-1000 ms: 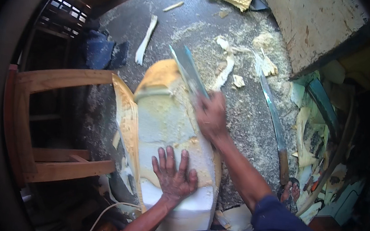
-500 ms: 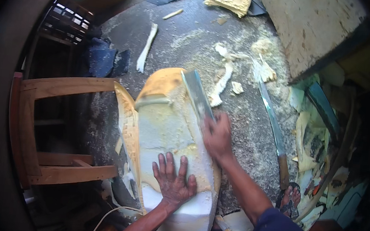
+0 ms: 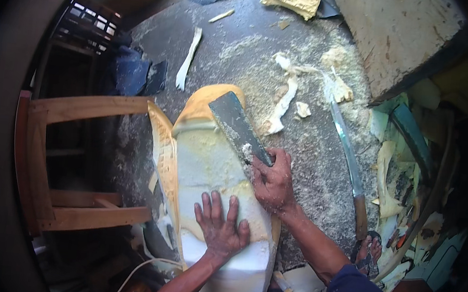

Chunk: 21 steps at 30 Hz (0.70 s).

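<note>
A long foam seat pad (image 3: 210,155), whitish on its face with a yellow-orange raised end, lies lengthwise in front of me. My left hand (image 3: 223,224) rests flat on its near part, fingers spread. In my right hand (image 3: 274,179) is a flat, dark grey sanding board (image 3: 239,125), gripped at its near end. The board slants across the pad's right edge toward the yellow-orange end, and pale crumbs cling to its face. Whether its underside touches the foam I cannot tell.
To the right, a long knife (image 3: 345,149) with a wooden handle lies on the dusty floor (image 3: 313,205). Foam strips (image 3: 283,103) are scattered beyond the pad. A wooden frame (image 3: 92,109) stands at left, a thick worn board (image 3: 393,40) at far right. A foot (image 3: 370,249) shows near the knife handle.
My right hand has swung the sanding board leftward over the pad and turned its broad face up into view. The left hand stays in place on the foam.
</note>
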Tool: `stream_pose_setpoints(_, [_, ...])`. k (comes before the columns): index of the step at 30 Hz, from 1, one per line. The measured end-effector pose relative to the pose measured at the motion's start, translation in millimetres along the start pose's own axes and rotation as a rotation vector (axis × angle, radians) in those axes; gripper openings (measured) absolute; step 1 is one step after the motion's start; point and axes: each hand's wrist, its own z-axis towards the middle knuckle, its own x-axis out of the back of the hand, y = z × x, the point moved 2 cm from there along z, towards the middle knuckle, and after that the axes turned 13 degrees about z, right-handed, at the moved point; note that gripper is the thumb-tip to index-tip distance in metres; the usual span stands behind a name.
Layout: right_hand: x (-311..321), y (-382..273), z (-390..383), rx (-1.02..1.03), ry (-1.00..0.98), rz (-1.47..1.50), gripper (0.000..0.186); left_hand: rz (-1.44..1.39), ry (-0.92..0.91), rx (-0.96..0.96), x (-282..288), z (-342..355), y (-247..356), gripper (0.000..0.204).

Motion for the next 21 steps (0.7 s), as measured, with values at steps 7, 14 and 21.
stream_pose_setpoints(7, [19.3, -22.4, -55.7, 0.074, -0.056, 0.001, 0.031, -0.005, 0.023, 0.051, 0.0, -1.9, 0.5, 0.067])
stream_pose_setpoints(14, [117.0, 1.4, -163.5, -0.307, 0.355, -0.054, 0.035, -0.068, 0.423, 0.036, 41.3, 110.0, -26.8, 0.046])
stream_pose_setpoints(21, [188.5, 20.3, -162.4, -0.624, 0.284, 0.045, 0.038, 0.384, -0.469, -0.330, 47.4, 124.4, 28.6, 0.057])
